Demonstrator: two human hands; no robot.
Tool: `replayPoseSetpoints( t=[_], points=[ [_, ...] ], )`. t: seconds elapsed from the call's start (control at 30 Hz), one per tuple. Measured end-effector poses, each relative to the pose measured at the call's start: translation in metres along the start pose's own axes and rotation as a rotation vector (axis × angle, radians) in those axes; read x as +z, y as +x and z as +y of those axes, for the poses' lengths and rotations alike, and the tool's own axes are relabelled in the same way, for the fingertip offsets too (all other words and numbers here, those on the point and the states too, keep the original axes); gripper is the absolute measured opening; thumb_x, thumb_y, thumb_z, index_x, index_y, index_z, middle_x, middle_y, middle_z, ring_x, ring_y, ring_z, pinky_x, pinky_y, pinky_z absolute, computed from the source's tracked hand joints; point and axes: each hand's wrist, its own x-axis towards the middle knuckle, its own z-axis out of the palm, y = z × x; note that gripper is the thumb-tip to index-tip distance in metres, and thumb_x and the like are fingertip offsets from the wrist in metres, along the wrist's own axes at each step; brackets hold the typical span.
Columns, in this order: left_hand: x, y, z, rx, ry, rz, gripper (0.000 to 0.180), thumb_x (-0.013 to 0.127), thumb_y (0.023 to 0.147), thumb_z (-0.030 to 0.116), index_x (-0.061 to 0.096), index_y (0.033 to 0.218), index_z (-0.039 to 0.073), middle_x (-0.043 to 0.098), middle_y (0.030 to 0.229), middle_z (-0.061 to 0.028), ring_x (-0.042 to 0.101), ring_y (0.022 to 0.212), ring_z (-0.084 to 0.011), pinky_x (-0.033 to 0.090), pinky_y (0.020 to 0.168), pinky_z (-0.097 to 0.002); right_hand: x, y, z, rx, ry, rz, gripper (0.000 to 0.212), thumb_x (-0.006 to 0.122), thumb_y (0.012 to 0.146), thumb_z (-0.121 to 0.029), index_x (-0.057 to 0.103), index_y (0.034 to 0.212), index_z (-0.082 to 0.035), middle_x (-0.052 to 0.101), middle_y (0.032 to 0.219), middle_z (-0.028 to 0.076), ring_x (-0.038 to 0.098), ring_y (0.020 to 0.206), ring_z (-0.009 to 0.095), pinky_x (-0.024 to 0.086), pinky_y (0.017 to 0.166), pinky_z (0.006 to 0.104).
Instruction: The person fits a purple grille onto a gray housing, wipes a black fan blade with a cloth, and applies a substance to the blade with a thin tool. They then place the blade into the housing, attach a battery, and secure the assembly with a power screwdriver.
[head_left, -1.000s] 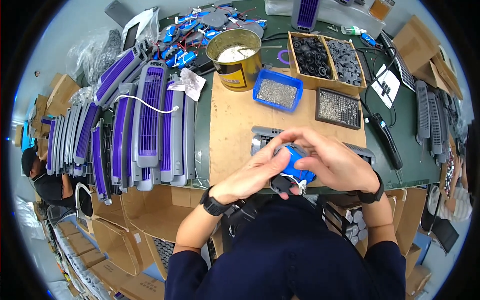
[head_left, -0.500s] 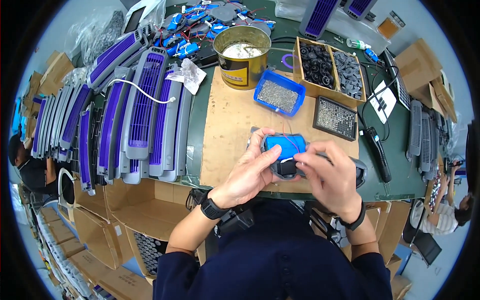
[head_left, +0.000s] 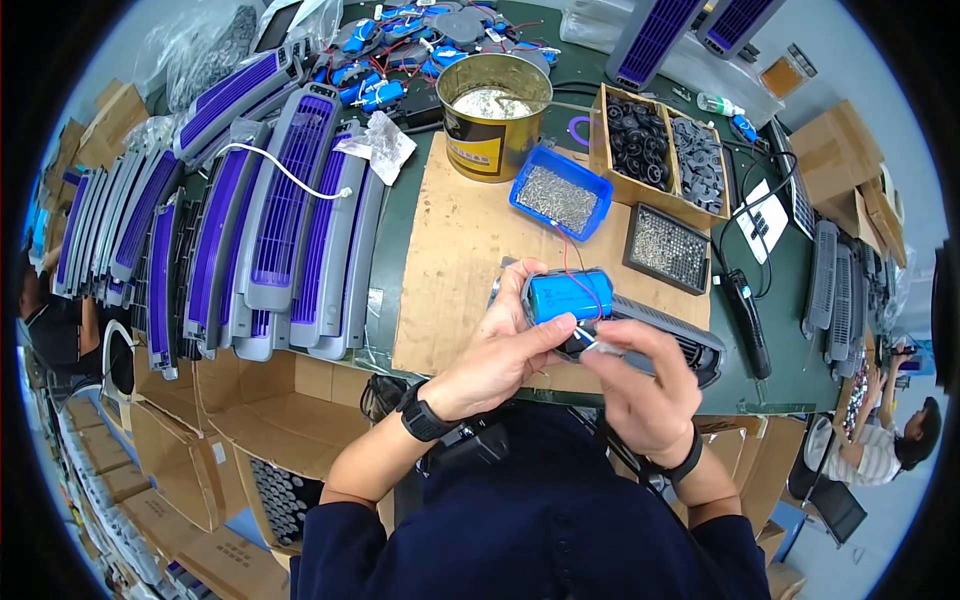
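My left hand (head_left: 505,340) is closed round the end of a long grey housing, its thumb beside a blue battery pack (head_left: 570,296) set in that end. Thin red wires (head_left: 568,258) loop up over the pack. At the pack's near edge, the thumb and forefinger of my right hand (head_left: 645,380) pinch together at a small white piece (head_left: 585,336), perhaps a wire connector; the fingers partly hide it. The slatted body of the grey housing (head_left: 665,335) runs off to the right behind my right hand.
Beyond my hands stand a blue tray of screws (head_left: 607,205), a black box of small metal parts (head_left: 629,240), a metal can (head_left: 482,168) and a wooden box of black and grey parts (head_left: 598,140). Purple-and-grey housings (head_left: 290,200) stack at left. A black electric screwdriver (head_left: 748,325) lies right.
My right hand has shifted down and slightly left, showing more of the slatted housing. The black block at the pack's near edge is now mostly hidden, and the red wires stand higher.
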Motion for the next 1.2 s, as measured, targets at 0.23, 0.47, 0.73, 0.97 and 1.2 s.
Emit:
replayPoseSetpoints(
  t=[0.23,0.47,0.73,0.97,1.2],
  points=[
    [-0.003,0.001,-0.01,0.229,0.259,-0.082,0.055,0.058,0.093,-0.001,0.022,0.132,0.013,0.042,0.13,-0.0095,0.046,0.119,-0.0144,0.044,0.098,-0.0312,-0.01,-0.001,0.01,0.464,0.424,-0.008,0.026,0.069,0.077,0.013,0.067,0.101,0.003,0.062,0.106,0.015,0.066,0.09,0.02,0.056,0.08,0.029],
    [0.003,0.0,-0.01,0.257,0.37,-0.115,0.056,0.057,0.091,-0.006,0.022,0.132,0.012,0.04,0.128,-0.0085,0.042,0.119,-0.013,0.04,0.099,-0.0293,-0.014,-0.005,0.02,0.71,0.819,-0.026,0.028,0.069,0.08,0.012,0.062,0.106,0.007,0.057,0.112,0.012,0.064,0.095,0.016,0.057,0.083,0.0277],
    [0.004,0.001,-0.01,0.286,0.251,-0.094,0.058,0.055,0.09,-0.009,0.023,0.132,0.014,0.041,0.128,-0.0079,0.044,0.119,-0.0118,0.04,0.098,-0.0288,-0.014,0.0,0.018,0.666,0.71,-0.042,0.025,0.071,0.08,0.01,0.066,0.104,0.005,0.058,0.11,0.01,0.063,0.095,0.014,0.057,0.08,0.025],
    [0.004,0.003,-0.015,0.372,0.325,-0.078,0.063,0.063,0.086,-0.008,0.023,0.13,0.013,0.042,0.125,-0.0093,0.049,0.114,-0.0131,0.048,0.09,-0.0271,-0.012,-0.002,0.014,0.678,0.861,-0.048,0.02,0.067,0.086,0.005,0.065,0.106,0.007,0.056,0.113,0.012,0.062,0.093,0.013,0.057,0.076,0.0254],
    [0.005,0.003,-0.014,0.317,0.424,-0.009,0.055,0.064,0.09,0.001,0.027,0.13,0.01,0.046,0.12,-0.0097,0.056,0.098,-0.0101,0.05,0.073,-0.0193,-0.012,-0.001,0.014,0.78,1.111,0.051,0.014,0.067,0.086,0.005,0.065,0.1,0.008,0.055,0.114,0.014,0.062,0.094,0.015,0.056,0.078,0.0253]
  ],
)
